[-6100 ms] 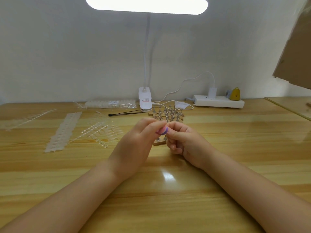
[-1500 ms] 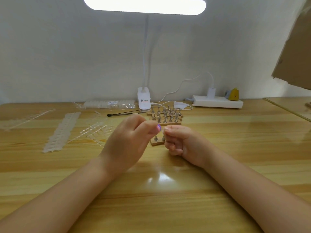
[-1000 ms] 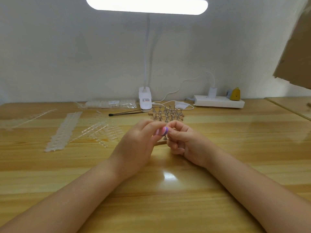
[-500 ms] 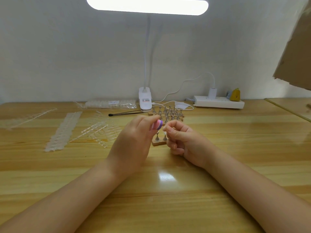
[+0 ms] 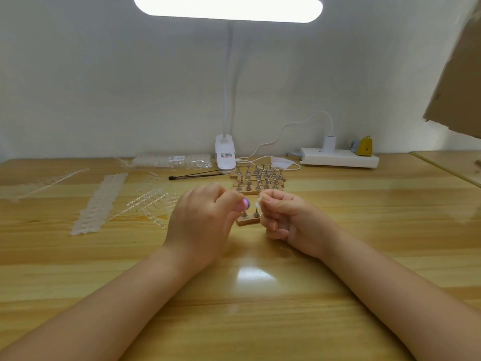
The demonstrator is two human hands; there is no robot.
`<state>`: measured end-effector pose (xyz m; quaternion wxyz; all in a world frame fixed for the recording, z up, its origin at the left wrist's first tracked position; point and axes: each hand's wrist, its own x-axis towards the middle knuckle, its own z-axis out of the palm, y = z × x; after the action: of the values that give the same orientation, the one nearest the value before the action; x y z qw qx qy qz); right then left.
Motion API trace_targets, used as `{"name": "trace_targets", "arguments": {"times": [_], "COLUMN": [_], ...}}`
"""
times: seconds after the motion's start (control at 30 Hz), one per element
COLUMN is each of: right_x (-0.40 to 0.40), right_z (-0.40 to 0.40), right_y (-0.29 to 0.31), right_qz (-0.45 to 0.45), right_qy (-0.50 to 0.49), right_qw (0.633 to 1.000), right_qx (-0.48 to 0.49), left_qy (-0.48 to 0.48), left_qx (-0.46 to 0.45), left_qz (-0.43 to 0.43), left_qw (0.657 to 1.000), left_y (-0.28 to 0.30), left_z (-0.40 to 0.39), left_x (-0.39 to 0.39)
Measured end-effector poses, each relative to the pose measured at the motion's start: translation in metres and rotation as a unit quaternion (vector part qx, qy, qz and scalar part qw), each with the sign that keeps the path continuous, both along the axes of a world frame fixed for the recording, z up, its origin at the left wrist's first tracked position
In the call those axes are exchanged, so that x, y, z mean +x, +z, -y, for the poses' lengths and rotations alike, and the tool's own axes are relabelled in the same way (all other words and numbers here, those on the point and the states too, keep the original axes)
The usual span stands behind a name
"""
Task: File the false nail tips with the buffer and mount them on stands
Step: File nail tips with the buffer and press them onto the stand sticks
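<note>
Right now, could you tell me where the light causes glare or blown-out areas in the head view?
Head view: the lamp bar at top is blown out white; its glare patch sits on the table between the forearms; the clear nail tip in the right hand is faint against the wood.

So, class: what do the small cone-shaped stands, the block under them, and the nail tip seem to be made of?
Small grey cone-shaped stands: probably metal, given the dull silvery sheen.
Light brown block beneath them: likely unvarnished wood, matte tan.
Clear false nail tip pinched by the right hand: seemingly translucent plastic, pale and see-through.
</note>
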<state>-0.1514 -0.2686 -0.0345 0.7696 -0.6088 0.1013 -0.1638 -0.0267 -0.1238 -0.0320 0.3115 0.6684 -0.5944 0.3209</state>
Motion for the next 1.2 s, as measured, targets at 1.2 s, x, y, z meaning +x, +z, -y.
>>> {"name": "trace_targets", "arguments": {"times": [1.2], "right_x": [0.002], "right_z": [-0.007], "right_y": [-0.002], "right_qz": [0.015], "right_qy": [-0.053], "right_qw": [0.999], "right_qx": [0.002], "left_qy": [-0.002], "left_qx": [-0.006], "left_qz": [-0.096], "left_qw": [0.995], "left_y": [-0.008], "left_z": [0.002], "left_x": [0.005]}}
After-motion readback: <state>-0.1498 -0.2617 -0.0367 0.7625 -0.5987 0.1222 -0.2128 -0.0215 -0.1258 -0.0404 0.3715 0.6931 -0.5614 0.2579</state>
